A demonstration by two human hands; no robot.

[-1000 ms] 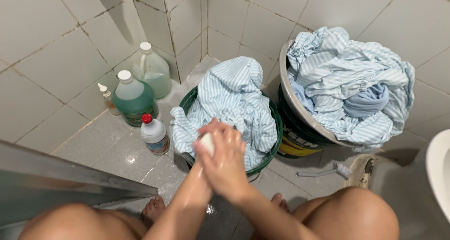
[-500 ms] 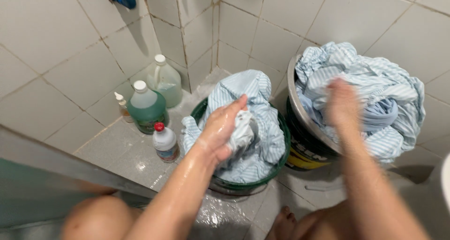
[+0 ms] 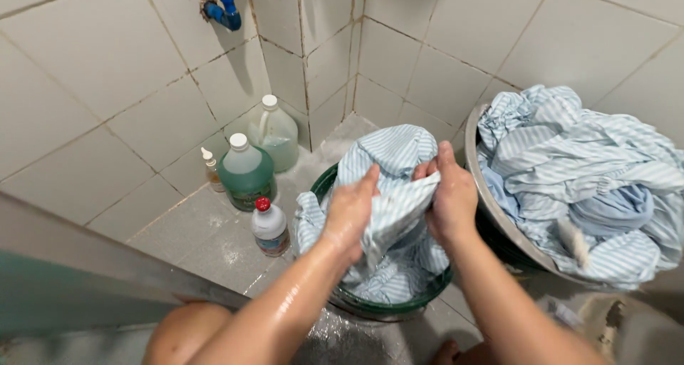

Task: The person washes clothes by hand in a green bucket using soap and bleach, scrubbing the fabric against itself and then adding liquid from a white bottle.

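Hands meet over a green basin on a wet tiled floor, in the corner where two white tiled walls join. My left hand (image 3: 350,212) and right hand (image 3: 449,201) are both clenched on the same bunched fold of a pale blue and white striped cloth (image 3: 395,194), pinching it between them just above the green basin (image 3: 385,309). The rest of the cloth spills down inside the basin and drapes over its far rim.

I judge the cloth soaked, so it should feel heavy, limp and somewhat slippery. It has no stiffness at all and will sag wherever it is not held. A gathered handful, thick with several layers as it is now, looks the surest place to grip; a single edge would likely slide away. My left forearm glistens with water.

At the right, touching the basin, a metal tub (image 3: 476,167) tilts toward me, piled with more striped cloth (image 3: 584,180), soft and crumpled. To the left of the basin stand hard plastic containers: a small white bottle with a red cap (image 3: 270,226), a green jug (image 3: 246,173), a clear jug (image 3: 274,133) behind it, and a slim little bottle (image 3: 211,171). A blue tap (image 3: 224,5) juts from the wall above.
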